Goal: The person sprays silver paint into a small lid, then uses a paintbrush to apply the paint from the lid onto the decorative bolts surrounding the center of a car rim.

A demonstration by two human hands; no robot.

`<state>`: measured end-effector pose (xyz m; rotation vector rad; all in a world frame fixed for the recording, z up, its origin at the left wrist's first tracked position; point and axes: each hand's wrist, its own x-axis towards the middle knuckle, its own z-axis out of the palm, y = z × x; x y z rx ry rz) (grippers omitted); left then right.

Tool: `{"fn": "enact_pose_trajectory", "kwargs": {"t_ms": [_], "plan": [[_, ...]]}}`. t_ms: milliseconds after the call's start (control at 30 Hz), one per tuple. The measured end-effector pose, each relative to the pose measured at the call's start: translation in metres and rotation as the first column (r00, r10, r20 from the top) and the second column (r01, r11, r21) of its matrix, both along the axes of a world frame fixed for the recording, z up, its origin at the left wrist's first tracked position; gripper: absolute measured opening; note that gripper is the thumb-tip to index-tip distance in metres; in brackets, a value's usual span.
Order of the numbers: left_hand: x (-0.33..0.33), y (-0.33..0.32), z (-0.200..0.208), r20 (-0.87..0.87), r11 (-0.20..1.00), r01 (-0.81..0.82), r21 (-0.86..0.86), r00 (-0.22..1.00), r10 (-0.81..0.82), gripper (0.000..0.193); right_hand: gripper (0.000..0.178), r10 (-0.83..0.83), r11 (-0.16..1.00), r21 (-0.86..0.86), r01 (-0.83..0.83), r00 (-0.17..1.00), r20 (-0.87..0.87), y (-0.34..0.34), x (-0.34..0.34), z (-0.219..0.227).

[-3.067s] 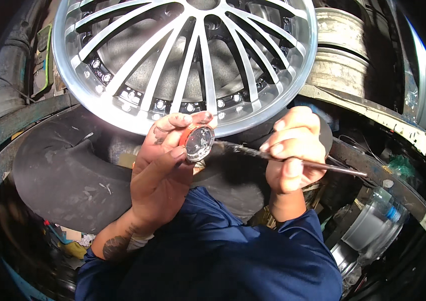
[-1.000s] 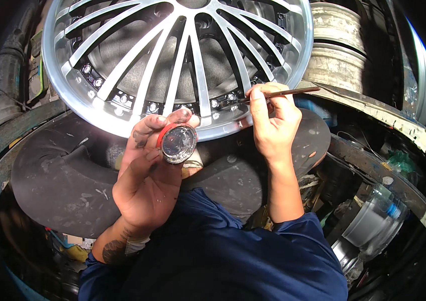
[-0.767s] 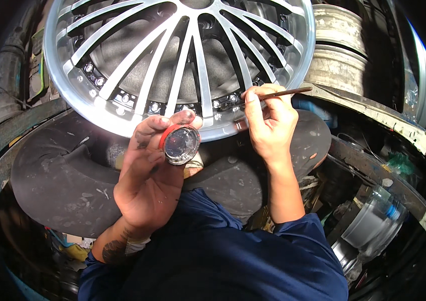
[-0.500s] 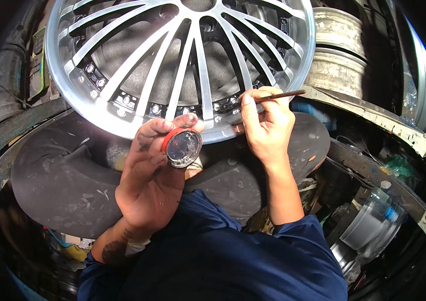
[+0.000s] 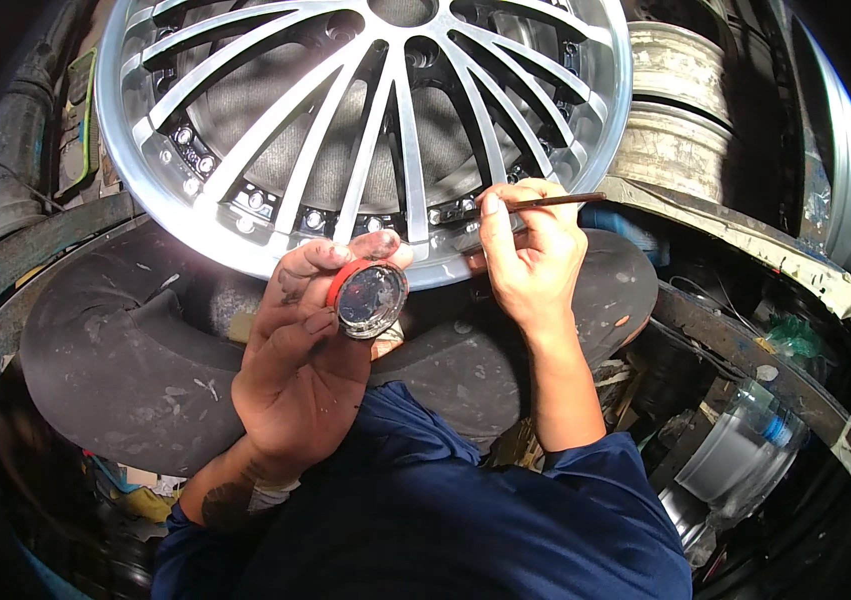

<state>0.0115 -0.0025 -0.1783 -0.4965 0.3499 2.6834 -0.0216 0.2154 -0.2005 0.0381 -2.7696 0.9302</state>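
Note:
A large silver wheel rim (image 5: pixel 125 130) with bright spokes and black recesses lies before my knees. My right hand (image 5: pixel 535 245) pinches a thin dark paintbrush (image 5: pixel 570 199) between thumb and fingers. The brush's tip end points left into a dark recess near the rim's lower edge, among small round bolts. In my left hand (image 5: pixel 295 350) is a small round red-rimmed lid (image 5: pixel 371 298), tilted, with dark paint in it. The fingers of that hand are smudged black and close to the rim's near edge.
Dusty, paint-worn wheels (image 5: pixel 670 150) are stacked at the right. Another silver wheel (image 5: pixel 735 450) and a clear plastic bottle (image 5: pixel 770 425) sit at the lower right. A worn bench edge (image 5: pixel 745 225) runs beside my right knee. A green-edged object (image 5: pixel 80 120) stands at the far left.
The wheel rim has turned or shifted slightly to the right. The brush is tilted a little flatter, and my left hand with the lid has moved only slightly.

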Motion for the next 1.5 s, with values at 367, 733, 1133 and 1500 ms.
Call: {"fn": "enact_pose_trajectory", "kwargs": {"t_ms": [367, 733, 1133, 1500], "plan": [[0.000, 0.000, 0.001, -0.006, 1.000, 0.002, -0.020, 1.000, -0.002, 0.043, 0.006, -0.010, 1.000, -0.018, 0.010, 1.000, 0.017, 0.001, 0.002, 0.002], [-0.002, 0.000, 0.001, 0.017, 0.999, -0.010, -0.035, 1.000, 0.011, 0.043, 0.004, 0.007, 0.984, -0.172, -0.038, 0.985, -0.174, 0.010, -0.001, 0.012], [0.000, 0.001, 0.001, -0.008, 1.000, 0.025, -0.018, 1.000, -0.025, 0.046, 0.025, 0.270, 0.864, -0.286, -0.414, 0.861, -0.432, -0.004, 0.008, 0.051], [0.002, -0.002, 0.004, -0.061, 0.992, 0.062, -0.114, 0.996, -0.069, 0.044, 0.024, 0.392, 0.842, -0.252, -0.477, 0.862, -0.322, -0.016, 0.009, 0.047]]}}
